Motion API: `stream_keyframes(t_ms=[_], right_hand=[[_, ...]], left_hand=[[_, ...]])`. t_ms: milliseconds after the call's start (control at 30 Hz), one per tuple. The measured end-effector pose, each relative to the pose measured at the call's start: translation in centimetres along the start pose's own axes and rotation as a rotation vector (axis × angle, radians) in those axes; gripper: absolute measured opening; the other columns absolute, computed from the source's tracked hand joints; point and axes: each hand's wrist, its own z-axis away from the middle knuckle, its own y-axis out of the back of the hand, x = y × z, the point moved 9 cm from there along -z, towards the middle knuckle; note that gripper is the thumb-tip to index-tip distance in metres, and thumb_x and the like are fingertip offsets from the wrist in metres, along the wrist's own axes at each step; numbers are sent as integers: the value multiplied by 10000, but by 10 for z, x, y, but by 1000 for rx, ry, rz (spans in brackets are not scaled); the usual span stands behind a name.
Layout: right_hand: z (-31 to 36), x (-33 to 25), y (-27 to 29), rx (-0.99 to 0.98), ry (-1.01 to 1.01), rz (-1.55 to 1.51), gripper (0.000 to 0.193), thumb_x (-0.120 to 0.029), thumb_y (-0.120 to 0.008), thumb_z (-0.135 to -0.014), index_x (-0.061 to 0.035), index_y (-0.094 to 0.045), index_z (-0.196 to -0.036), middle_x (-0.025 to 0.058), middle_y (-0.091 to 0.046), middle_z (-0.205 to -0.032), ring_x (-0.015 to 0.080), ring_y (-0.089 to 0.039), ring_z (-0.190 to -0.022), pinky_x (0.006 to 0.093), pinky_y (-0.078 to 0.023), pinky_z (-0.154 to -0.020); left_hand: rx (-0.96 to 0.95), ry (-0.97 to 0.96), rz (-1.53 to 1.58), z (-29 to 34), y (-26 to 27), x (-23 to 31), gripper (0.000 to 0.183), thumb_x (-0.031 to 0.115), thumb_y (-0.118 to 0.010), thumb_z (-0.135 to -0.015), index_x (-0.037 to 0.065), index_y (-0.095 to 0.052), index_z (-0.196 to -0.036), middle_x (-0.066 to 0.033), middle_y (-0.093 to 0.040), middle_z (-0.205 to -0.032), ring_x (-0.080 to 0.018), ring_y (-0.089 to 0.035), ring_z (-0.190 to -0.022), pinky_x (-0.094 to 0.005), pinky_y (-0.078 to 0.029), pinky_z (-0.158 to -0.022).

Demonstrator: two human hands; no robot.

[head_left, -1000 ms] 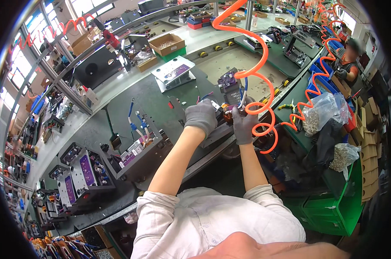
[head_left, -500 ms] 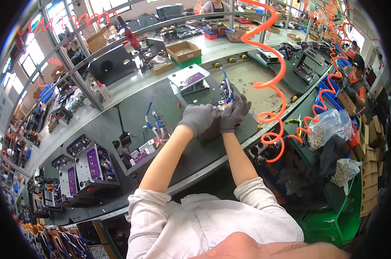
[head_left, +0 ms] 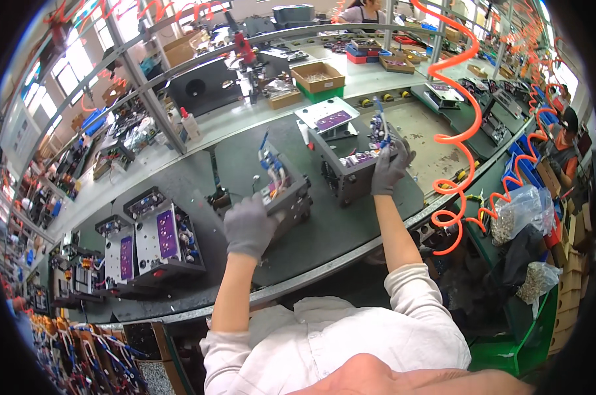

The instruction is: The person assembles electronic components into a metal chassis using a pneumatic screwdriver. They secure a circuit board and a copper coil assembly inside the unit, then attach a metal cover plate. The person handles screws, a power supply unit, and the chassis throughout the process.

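Two dark metal housings with wires and purple boards inside sit before me on the green work mat. My left hand, in a grey glove, is closed on the near left end of the left housing, from which blue and white wires rise. At the right end of the other housing, my gloved right hand is curled around the edge, beside an upright blue wire bundle. Its fingertips are partly hidden. Behind that housing lies a silver plate with a purple panel.
Several finished-looking units with purple panels stand at the left. An orange coiled hose hangs at the right. Beyond the mat are a cardboard box on a green bin and a red power screwdriver. Co-workers are farther off.
My left hand has left the right housing and moved left onto the other one, which now sits turned and closer to it. My right hand stays at the right housing. The view has shifted.
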Motion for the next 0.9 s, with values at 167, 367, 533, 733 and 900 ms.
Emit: stream_keyframes(t_ms=[167, 367, 533, 733, 900], right_hand=[[61, -44, 54, -336, -336, -533, 231, -33, -505, -914, 10, -572, -1131, 93, -576, -1140, 180, -550, -1049, 320, -432, -942], [200, 40, 192, -521, -1303, -419, 238, -41, -530, -772, -28, -648, -978, 132, -634, -854, 199, -593, -665, 299, -483, -610], [238, 240, 322, -89, -1698, -697, 261, -402, -560, -862, -205, -621, -1023, 33, -666, -1008, 222, -600, -973, 420, -447, -833], [195, 223, 232, -750, -1685, -921, 540, -444, -603, -797, -86, -568, -1199, 94, -640, -1137, 246, -645, -866, 391, -522, -744], [173, 177, 211, -823, -1783, -596, 344, -255, -602, -854, -155, -477, -549, 66, -588, -696, 287, -579, -747, 426, -448, -676]], left_hand=[[-20, 130, 32, -20, -14, -3, 540, 574, -721, -686, 91, -633, -913, -82, -633, -790, -253, -653, -734, -410, -489, -635], [137, 91, 148, -3, 1, -8, 550, 493, -704, -735, 71, -602, -1073, -109, -631, -991, -279, -618, -942, -426, -458, -843], [580, -62, 297, 42, 45, -36, 449, 331, -645, -817, 76, -557, -1175, -113, -585, -1171, -292, -538, -1129, -471, -371, -1016], [-33, 411, -586, 74, -30, -156, 453, 252, -485, -912, 52, -481, -1318, -149, -461, -1411, -332, -406, -1333, -530, -252, -1124], [-280, 523, -422, 72, -51, -182, 476, 157, -432, -926, 11, -417, -1380, -201, -343, -1493, -471, -343, -1341, -687, -192, -1071]])
